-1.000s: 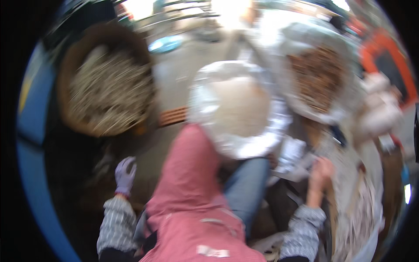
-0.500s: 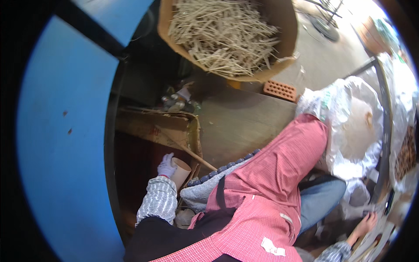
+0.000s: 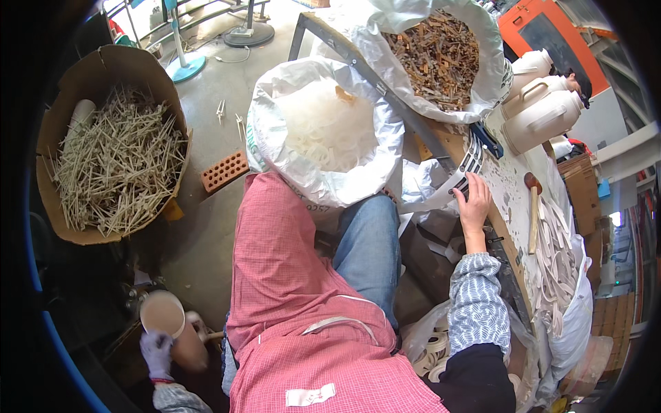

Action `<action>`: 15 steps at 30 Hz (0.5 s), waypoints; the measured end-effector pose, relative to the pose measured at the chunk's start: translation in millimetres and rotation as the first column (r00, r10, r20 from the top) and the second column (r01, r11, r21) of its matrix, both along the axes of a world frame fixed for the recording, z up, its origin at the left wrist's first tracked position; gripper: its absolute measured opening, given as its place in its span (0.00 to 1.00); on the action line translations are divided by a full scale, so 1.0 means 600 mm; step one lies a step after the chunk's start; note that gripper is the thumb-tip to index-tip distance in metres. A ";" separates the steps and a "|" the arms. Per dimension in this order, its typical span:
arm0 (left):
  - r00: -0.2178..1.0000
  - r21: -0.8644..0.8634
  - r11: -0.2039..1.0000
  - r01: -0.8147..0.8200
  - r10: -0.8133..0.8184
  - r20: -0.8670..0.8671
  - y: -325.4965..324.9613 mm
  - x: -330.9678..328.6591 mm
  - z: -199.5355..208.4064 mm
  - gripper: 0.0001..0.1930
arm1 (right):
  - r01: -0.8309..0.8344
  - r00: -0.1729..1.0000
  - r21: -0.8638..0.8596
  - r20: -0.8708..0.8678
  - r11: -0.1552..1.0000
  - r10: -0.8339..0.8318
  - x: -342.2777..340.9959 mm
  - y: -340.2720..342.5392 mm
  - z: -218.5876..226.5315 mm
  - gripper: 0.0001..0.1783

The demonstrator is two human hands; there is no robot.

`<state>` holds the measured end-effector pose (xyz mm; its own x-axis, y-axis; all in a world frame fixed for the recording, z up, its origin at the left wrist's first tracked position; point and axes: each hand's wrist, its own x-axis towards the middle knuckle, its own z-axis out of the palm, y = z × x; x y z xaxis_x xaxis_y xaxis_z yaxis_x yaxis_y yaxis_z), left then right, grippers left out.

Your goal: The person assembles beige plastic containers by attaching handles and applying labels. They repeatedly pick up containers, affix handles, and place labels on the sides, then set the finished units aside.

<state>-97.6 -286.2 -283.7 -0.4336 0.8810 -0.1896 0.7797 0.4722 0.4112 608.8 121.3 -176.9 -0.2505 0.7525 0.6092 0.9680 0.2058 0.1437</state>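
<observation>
My left hand (image 3: 157,352), in a pale glove, grips a beige plastic jug body (image 3: 187,344) low at the left, fingers around its side near the rim. Its round open end faces up. A part like a handle sticks out beside it. My bare right hand (image 3: 473,206) is at the workbench edge, fingers closed on a pale strip of labels with dark markings (image 3: 470,162). The strip curves over the edge and hangs toward the left. How firmly the fingertips pinch it is hard to see. A dark blue tool (image 3: 487,140) lies just beyond that hand.
A carton (image 3: 180,117) of thin beige sticks stands far left, near a perforated brick (image 3: 225,171). White sacks hold translucent rings (image 3: 323,131) and brown pieces (image 3: 434,58). Beige jugs (image 3: 544,120), a mallet (image 3: 533,213) and pale strips (image 3: 556,255) are at right.
My view has swung to the right, bringing the workbench into sight. My left hand keeps the jug body, now with its opening upward. My right hand has come onto the label strip.
</observation>
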 end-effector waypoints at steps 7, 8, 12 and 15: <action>0.427 0.175 0.424 0.889 -0.627 -0.652 0.351 0.340 0.358 0.04 | 0.036 0.986 0.090 -0.165 0.995 -0.021 0.007 0.028 -0.015 0.17; 0.394 0.175 0.356 0.918 -0.762 -0.514 0.347 0.373 0.297 0.03 | 0.022 0.983 0.108 -0.181 0.994 -0.002 -0.004 0.031 -0.008 0.14; -0.056 0.055 -0.102 0.993 -0.839 -0.541 0.385 0.527 0.258 0.03 | 0.036 0.982 0.084 -0.189 0.996 -0.020 -0.002 0.036 -0.010 0.14; -0.246 -0.069 -0.247 0.966 -0.969 0.032 0.404 0.564 0.240 0.08 | 0.052 0.983 0.062 -0.178 0.997 -0.041 0.004 0.037 -0.013 0.13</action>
